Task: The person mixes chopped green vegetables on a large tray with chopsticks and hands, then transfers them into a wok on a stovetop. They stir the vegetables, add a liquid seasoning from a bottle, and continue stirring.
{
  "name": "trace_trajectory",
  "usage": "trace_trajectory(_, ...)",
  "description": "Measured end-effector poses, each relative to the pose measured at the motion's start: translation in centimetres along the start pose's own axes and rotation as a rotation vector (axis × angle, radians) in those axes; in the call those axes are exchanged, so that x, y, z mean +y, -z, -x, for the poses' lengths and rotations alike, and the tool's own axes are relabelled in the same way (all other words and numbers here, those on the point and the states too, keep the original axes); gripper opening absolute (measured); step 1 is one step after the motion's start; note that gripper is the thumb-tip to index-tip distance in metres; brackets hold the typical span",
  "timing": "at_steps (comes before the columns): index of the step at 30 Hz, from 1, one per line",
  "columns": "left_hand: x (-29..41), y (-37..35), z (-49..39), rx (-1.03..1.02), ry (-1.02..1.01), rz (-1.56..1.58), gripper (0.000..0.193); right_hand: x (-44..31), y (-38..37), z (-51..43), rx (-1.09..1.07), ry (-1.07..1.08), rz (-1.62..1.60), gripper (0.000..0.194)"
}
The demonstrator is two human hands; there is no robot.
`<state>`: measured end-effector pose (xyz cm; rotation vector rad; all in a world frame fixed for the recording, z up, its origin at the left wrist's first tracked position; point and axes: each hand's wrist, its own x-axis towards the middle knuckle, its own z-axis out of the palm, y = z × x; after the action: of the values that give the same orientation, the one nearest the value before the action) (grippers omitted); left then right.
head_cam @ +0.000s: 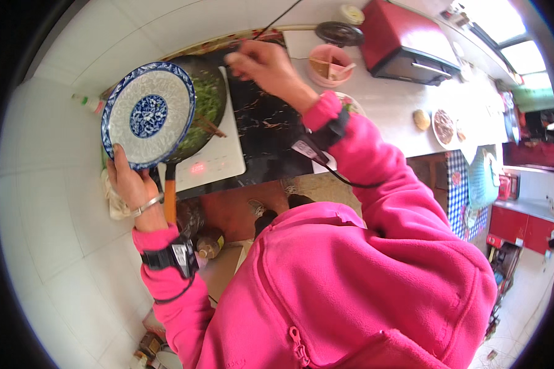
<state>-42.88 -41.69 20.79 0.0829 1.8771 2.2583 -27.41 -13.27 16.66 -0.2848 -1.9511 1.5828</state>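
My left hand [131, 177] grips the lower rim of a blue-and-white patterned plate [120, 110], thumb on its upper face. No food shows on the plate, which is tilted and covers the left part of a dark wok [222, 99] from view. Chopped green vegetables [205, 97] fill the visible part of the wok. Brown chopsticks [210, 125] lie across its right edge. Beneath is a white induction cooker [231, 159] with a lit red display. My right hand [270, 71] is raised over the black counter, right of the wok, fingers curled; whether it holds anything is unclear.
A pink divided seasoning box [325, 80], a dark lid [339, 33] and a red oven-like appliance [404, 41] stand on the white counter. Further right are a plate of sliced food [443, 127] and a round yellowish item [421, 120]. The wok's wooden handle [170, 200] points towards me.
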Motion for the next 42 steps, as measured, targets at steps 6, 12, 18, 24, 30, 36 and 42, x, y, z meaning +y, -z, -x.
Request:
trace_trajectory(6,-3.5,-6.7,10.5,-0.421,0.404,0.094,0.032,2.1,17.2,12.3,0.495,-0.334,0.171,0.024)
trace_trajectory(12,-12.2,-9.6,16.6,-0.545,0.810,0.071,0.025,11.5,27.6,16.0,0.508,-0.454,0.365,0.034)
trace_trajectory(18,-20.8,-11.0,15.9,-0.247,0.626,0.042,0.024,18.4,27.9,10.8,0.540,-0.563,0.669,0.052)
trace_trajectory(24,-25.8,-12.9,12.4,-0.111,0.469,-0.012,0.028,18.3,27.0,9.5,0.552,-0.429,0.924,0.036)
trace_trajectory(30,-28.9,-14.9,10.2,-0.070,0.416,-0.024,0.030,14.8,25.9,9.0,0.473,-0.454,0.717,0.028)
trace_trajectory(36,-29.7,-16.0,9.4,-0.059,0.417,-0.103,0.032,10.9,24.6,9.2,0.253,-0.275,1.008,0.023)
trace_trajectory(42,-29.4,-15.9,10.2,-0.120,0.488,-0.027,0.034,13.4,24.3,9.9,0.319,-0.333,0.922,0.025)
